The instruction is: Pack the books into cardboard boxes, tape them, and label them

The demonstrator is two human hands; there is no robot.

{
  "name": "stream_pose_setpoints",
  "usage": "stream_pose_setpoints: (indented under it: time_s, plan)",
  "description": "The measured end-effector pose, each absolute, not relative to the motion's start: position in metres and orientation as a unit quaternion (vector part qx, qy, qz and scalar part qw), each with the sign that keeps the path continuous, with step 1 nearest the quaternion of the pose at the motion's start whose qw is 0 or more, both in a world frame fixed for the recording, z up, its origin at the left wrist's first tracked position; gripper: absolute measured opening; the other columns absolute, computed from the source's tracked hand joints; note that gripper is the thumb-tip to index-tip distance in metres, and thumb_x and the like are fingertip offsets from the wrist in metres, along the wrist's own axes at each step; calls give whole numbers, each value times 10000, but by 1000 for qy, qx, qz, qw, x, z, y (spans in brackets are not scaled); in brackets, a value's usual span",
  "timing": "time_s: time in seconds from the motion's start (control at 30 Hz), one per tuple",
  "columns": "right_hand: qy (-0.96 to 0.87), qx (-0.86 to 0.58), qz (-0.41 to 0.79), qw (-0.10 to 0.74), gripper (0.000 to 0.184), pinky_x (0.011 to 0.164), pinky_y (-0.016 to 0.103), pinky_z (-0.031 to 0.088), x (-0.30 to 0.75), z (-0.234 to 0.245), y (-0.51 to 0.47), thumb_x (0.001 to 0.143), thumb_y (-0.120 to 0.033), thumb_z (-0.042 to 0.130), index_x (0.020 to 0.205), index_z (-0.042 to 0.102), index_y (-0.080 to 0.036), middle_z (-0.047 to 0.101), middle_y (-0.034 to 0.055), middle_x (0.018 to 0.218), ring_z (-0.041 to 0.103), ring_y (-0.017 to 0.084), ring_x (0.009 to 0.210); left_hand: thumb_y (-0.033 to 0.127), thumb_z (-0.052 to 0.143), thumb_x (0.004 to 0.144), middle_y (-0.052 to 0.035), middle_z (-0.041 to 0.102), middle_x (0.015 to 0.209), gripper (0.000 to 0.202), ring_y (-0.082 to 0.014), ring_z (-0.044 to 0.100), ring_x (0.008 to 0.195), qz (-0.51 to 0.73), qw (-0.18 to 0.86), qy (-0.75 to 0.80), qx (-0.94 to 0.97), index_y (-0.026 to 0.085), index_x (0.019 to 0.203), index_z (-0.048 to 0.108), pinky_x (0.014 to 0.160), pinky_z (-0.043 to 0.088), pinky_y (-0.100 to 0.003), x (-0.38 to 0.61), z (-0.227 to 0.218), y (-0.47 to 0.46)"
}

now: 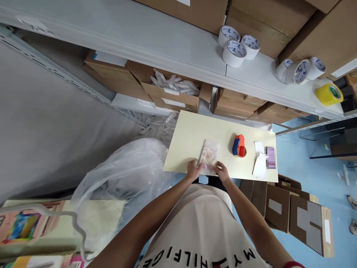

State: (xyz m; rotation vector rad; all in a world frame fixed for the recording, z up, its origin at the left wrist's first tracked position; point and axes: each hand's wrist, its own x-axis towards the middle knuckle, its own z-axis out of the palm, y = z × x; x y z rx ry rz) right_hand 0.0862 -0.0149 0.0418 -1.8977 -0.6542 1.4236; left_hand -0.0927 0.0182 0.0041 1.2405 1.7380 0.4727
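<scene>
Well to the left of the table, on its near side, some packs with bright pictures (23,225) lie in a pile. A big clear plastic bag (125,167) puffs up just left of the table (184,143), which is cream and flat on top. Little white pieces (160,128) are heaped on the floor past the table's far left corner. Past that same corner, an open cardboard box (158,93) holds more of them.

The left hand (193,170) is at the table's near edge, half open with bent fingers. It touches the left side of a flat, see-through packet (209,154) with a pink and white pattern. The packet lies left of the table's middle, close to its near edge. The right hand (221,172) is also half open and touches the packet's near right corner. I cannot tell if either hand grips it.

Above the table's far side, white tape rolls (234,54) stand on a long shelf (139,33). A red and blue tape dispenser (237,145) sits right of the table's middle. White papers (260,165) and a blurry purple thing (270,158) lie at the table's right end. Brown boxes (285,214) stand lower down, near the table's near right corner. A yellow tape roll (329,94) is on the shelf, beyond the table's right end.
</scene>
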Motion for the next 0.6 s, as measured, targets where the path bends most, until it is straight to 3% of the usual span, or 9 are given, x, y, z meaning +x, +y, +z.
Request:
stream_pose_setpoints:
  time_s: [0.17,0.43,0.6]
  plan:
    - [-252,-670,603,351,381,698,294,492,66,50,4,568,-304,681,940,692,-219,710,52,996,635,186,799,420,595,813,-125,685,1056,359,-282,606,1106,213,454,709,496,152,1039,675,1018,433,-396,-92,1,20]
    - [-353,-646,595,321,319,715,295,488,29,48,87,608,-283,641,920,660,-216,679,15,887,626,190,804,392,566,876,-139,636,1186,391,-273,569,1181,268,429,734,454,164,1191,607,1049,425,-395,-117,-3,71]
    - [-396,-613,608,312,275,729,288,498,-6,40,151,628,-262,633,900,635,-218,672,-13,849,627,183,816,362,582,873,-137,666,1096,335,-276,590,1124,329,388,723,467,139,1120,624,1059,418,-409,-153,-9,133]
